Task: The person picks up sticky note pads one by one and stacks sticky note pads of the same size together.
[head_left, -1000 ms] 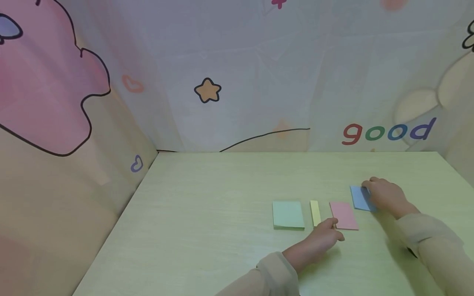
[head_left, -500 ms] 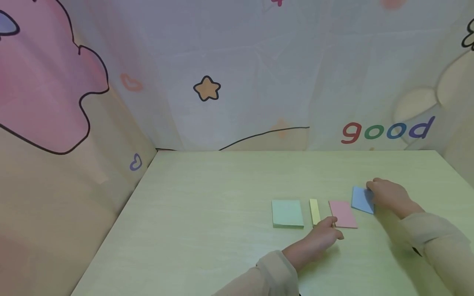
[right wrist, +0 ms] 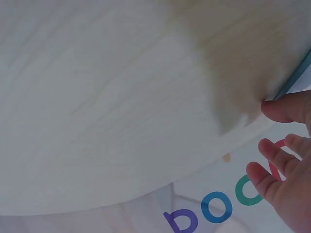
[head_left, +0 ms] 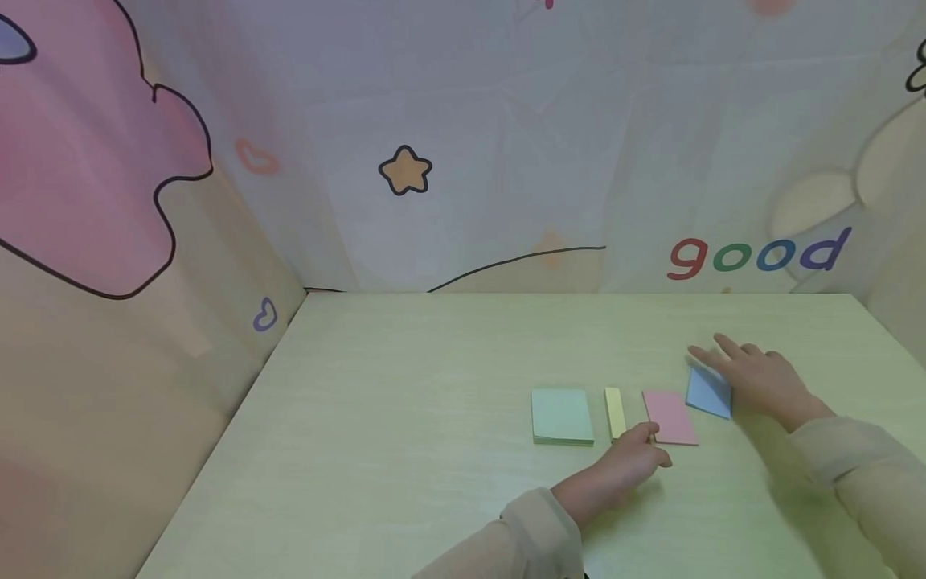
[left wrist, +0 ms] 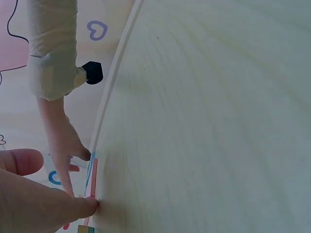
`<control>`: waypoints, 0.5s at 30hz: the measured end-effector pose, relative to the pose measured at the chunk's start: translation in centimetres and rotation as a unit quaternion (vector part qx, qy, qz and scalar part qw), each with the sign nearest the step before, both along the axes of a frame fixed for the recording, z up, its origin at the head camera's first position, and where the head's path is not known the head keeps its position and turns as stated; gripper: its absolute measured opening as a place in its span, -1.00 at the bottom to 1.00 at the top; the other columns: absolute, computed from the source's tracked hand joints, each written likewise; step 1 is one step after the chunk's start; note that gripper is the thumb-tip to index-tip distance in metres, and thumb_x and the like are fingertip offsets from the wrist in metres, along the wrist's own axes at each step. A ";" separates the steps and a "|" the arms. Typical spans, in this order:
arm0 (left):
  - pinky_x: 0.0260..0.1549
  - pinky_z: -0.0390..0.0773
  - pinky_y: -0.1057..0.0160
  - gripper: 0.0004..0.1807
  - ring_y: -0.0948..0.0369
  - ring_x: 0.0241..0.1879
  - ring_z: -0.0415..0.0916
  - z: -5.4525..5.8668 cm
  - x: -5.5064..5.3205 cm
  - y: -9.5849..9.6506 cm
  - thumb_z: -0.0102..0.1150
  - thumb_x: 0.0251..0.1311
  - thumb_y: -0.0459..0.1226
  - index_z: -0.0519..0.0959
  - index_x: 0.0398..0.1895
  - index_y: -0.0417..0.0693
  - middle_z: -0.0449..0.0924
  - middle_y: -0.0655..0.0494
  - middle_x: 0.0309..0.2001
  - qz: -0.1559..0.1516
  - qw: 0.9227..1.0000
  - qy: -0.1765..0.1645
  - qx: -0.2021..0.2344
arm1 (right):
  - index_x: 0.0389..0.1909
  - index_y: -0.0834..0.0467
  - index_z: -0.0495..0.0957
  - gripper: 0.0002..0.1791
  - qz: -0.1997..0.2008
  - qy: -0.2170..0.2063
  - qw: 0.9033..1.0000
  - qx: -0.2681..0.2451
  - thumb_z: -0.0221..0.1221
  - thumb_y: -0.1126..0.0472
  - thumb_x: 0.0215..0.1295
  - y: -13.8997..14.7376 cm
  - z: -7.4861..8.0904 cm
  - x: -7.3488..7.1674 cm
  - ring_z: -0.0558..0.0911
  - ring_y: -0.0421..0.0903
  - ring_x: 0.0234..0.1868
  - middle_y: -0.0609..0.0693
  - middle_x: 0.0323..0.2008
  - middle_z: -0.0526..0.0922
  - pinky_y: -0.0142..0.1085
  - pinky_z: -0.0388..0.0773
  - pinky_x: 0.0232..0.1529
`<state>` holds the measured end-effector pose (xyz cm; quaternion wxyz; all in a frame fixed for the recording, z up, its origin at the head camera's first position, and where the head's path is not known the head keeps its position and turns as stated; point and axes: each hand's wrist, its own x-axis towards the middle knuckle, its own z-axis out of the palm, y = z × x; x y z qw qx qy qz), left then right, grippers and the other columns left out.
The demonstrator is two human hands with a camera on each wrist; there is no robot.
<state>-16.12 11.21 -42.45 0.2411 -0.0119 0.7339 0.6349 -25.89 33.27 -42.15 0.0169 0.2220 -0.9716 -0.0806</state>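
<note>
A blue pad of sticky notes [head_left: 709, 394] lies tilted on the table, at the right end of a row. My right hand [head_left: 768, 384] is at its right side with fingers spread past its far edge; in the right wrist view, the thumb [right wrist: 286, 108] is right at the pad's edge. Just left of it lies a pink pad [head_left: 674, 420]. My left hand [head_left: 620, 468] has a fingertip at the pink pad's near left corner, with the thumb held apart. A narrow yellow pad [head_left: 614, 412] and a larger, square mint-green pad [head_left: 562, 416] continue the row leftward.
The pale wooden table [head_left: 362, 450] meets a printed cloth backdrop [head_left: 492, 177] along its far edge. More printed cloth [head_left: 217, 338] stands along the left side.
The blue pad has turned and shifted slightly right under my right hand. That hand's fingers have since come off it and spread. My left hand and the other pads keep their places.
</note>
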 end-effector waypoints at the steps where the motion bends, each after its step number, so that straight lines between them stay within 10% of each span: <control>1: 0.11 0.28 0.10 -0.48 0.12 0.17 0.26 0.0 0.0 0.0 0.02 -0.03 -0.44 0.35 0.11 -0.13 0.38 0.06 0.11 -0.001 1.000 0.000 -0.002 | 0.21 0.06 0.16 -0.37 0.009 0.008 1.000 0.007 0.05 0.43 0.09 0.0 0.0 0.0 0.40 0.40 -0.06 0.43 0.17 0.19 0.20 0.41 -0.31; 15: 0.10 0.29 0.10 -0.48 0.12 0.17 0.27 -0.2 0.0 -0.1 0.02 -0.03 -0.44 0.35 0.11 -0.12 0.38 0.04 0.11 -0.001 1.000 0.003 -0.008 | 0.04 0.18 0.42 -0.40 0.013 0.013 0.999 0.029 0.30 0.35 -0.15 -0.9 0.4 0.4 0.43 0.35 -0.07 0.38 0.15 0.26 0.19 0.42 -0.32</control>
